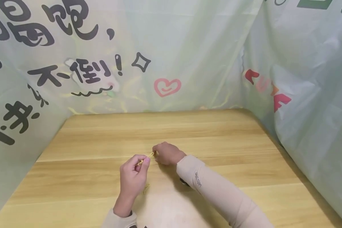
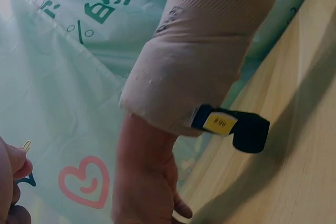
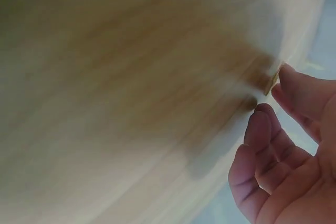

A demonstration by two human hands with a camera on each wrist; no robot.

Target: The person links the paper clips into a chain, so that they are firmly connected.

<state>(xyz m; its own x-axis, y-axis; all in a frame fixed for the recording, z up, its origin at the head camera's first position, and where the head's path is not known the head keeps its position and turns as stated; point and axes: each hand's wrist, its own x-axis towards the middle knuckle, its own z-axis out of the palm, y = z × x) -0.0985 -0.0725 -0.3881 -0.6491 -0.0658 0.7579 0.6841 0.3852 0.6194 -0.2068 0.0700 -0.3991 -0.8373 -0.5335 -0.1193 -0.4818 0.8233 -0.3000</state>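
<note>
My left hand (image 1: pixel 133 177) pinches small yellow paper clips (image 1: pixel 140 162) between thumb and fingertips, just above the table. One wire loop (image 1: pixel 151 155) sticks out toward the right hand; in the left wrist view a clip end (image 2: pixel 27 144) rises past the fingertips. Just beyond, my right hand (image 1: pixel 168 153) reaches in from the right, its fingertips close to that loop. The right wrist view has its thumb and index finger pinching a thin yellowish clip (image 3: pixel 271 84), mostly covered, with the other fingers loosely bent. Another yellow paper clip (image 1: pixel 146 189) lies beside the left wrist.
The wooden table (image 1: pixel 216 133) fills the lower view. Printed cloth sheets (image 1: pixel 205 57) hang behind it and along both sides. A dark strap with a yellow label (image 2: pixel 218 123) sits at the right sleeve (image 2: pixel 178 82).
</note>
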